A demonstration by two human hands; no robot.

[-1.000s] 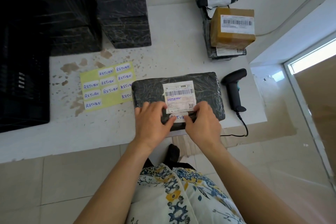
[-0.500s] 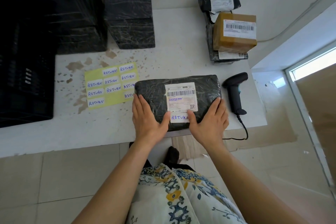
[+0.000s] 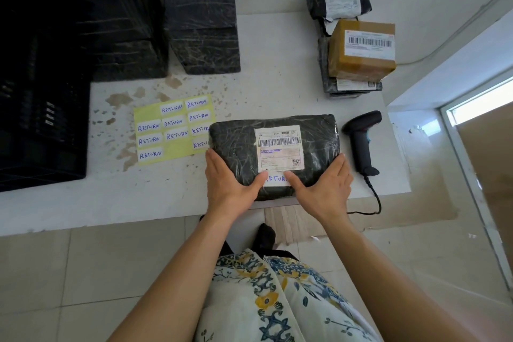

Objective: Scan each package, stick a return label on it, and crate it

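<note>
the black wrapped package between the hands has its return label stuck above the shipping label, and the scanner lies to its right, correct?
Not quite. In the head view the return label sits below the shipping label on the black wrapped package, at the edge nearest the person, between the thumbs of the left hand and right hand. The scanner does lie to its right.

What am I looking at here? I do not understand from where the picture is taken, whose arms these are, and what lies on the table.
The camera sits on a person's head and looks down, so the arms are that person's own. The left hand and right hand grip the ends of a black wrapped package on the white table; a handwritten return label sits below its shipping label. Left of it lies a yellow sheet of return labels, right a barcode scanner. At the far left stands a black crate. More parcels, including a brown box, wait behind.
</note>
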